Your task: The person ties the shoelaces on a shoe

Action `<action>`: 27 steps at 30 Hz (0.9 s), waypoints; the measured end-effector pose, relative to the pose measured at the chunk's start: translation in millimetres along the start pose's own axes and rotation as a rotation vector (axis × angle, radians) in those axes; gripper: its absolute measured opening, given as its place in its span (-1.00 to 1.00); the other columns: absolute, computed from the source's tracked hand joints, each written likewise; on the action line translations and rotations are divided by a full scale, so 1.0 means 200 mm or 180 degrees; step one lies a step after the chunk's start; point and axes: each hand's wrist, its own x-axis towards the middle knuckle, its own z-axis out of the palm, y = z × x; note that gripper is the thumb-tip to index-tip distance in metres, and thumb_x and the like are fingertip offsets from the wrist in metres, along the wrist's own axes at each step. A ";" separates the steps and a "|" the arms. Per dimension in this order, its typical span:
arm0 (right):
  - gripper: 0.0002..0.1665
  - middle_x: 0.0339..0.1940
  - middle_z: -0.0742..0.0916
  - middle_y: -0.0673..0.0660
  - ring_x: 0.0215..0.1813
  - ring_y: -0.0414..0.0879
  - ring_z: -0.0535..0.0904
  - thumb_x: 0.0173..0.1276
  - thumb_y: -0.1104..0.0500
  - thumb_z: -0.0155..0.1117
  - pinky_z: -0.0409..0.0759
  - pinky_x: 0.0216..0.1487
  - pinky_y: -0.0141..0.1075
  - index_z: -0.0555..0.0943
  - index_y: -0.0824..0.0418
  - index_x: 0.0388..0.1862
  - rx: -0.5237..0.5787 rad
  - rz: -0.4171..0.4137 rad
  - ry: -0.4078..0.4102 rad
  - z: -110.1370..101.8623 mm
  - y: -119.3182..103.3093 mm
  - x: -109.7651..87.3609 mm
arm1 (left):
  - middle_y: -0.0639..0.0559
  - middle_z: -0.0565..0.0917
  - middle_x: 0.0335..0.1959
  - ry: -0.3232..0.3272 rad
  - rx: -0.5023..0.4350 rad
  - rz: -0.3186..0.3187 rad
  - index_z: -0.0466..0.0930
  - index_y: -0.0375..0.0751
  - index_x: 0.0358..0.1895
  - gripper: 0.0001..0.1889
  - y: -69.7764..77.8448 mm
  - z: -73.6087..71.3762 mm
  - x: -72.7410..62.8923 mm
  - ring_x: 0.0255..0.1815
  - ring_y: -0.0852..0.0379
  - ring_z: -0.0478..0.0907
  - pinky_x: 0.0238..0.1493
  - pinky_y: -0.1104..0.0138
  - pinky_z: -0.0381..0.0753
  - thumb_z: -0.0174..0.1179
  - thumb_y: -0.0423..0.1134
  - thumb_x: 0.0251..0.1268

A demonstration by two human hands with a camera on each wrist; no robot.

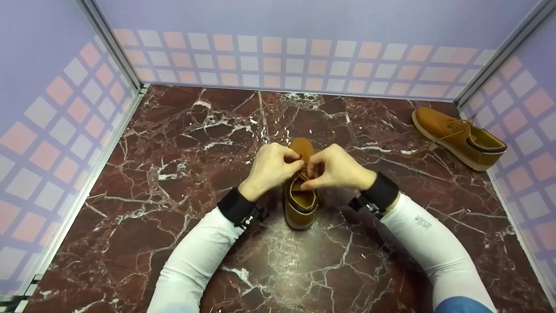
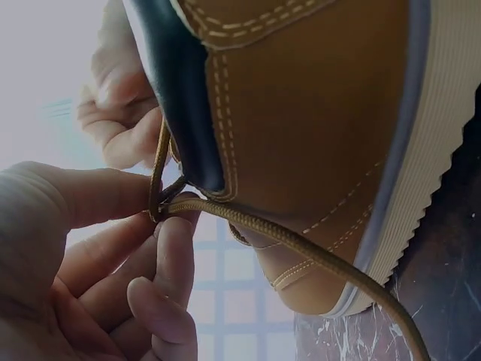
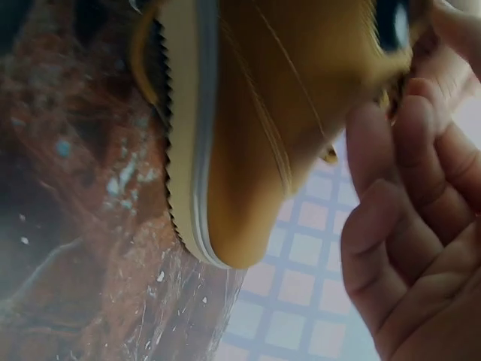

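A tan leather shoe [image 1: 301, 217] stands on the floor in the middle, its toe pointing away and its dark-rimmed opening toward me. Over its lacing, my left hand [image 1: 271, 167] pinches the brown shoelace [image 2: 301, 244] between thumb and forefinger. One length of lace trails down past the shoe's side in the left wrist view. My right hand [image 1: 339, 169] is at the other side of the lacing, fingers curled at the lace, thumb over the shoe's opening. In the right wrist view its fingers [image 3: 372, 147] are at the lacing, but blur and overlap partly hide their grip.
A matching tan shoe [image 1: 460, 134] with loosely tied laces lies at the right, close to the side wall. Purple walls with pink and white squares [image 1: 271, 65] enclose the dark red marbled floor [image 1: 182, 130] at the back and on both sides.
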 end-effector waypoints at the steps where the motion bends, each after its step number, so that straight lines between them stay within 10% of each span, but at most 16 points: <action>1: -0.69 -0.54 0.85 -0.06 -0.54 -0.32 0.59 0.18 -0.02 0.83 0.55 -0.43 -0.49 0.81 0.05 -0.48 -0.0117 -0.0039 -0.0007 0.00 0.00 0.00 | -0.07 0.96 -0.12 0.0011 -0.0005 -0.0005 0.97 -0.15 -0.10 -0.82 0.00 0.00 0.00 -0.11 -0.11 0.92 -0.01 0.06 0.86 0.50 -0.19 0.34; 17: -0.95 -0.34 0.94 0.15 -0.52 -0.34 0.61 0.46 0.22 0.60 0.50 -0.50 -0.54 0.93 0.18 -0.21 0.0579 0.0240 0.0031 -0.05 0.06 0.00 | -0.05 0.97 -0.12 -0.0046 -0.0315 -0.0124 0.97 -0.14 -0.08 -0.81 -0.01 -0.01 -0.01 -0.10 -0.07 0.91 0.04 0.09 0.84 0.45 -0.20 0.36; 27: -0.94 -0.39 0.93 0.10 -0.48 -0.29 0.66 0.34 0.20 0.67 0.57 -0.38 -0.55 0.92 0.17 -0.28 0.0102 0.0277 0.0329 0.00 0.06 0.06 | -0.05 0.97 -0.10 -0.0040 -0.0305 -0.0055 0.97 -0.14 -0.07 -0.83 -0.01 -0.01 -0.01 -0.08 -0.08 0.92 0.10 0.08 0.85 0.46 -0.22 0.41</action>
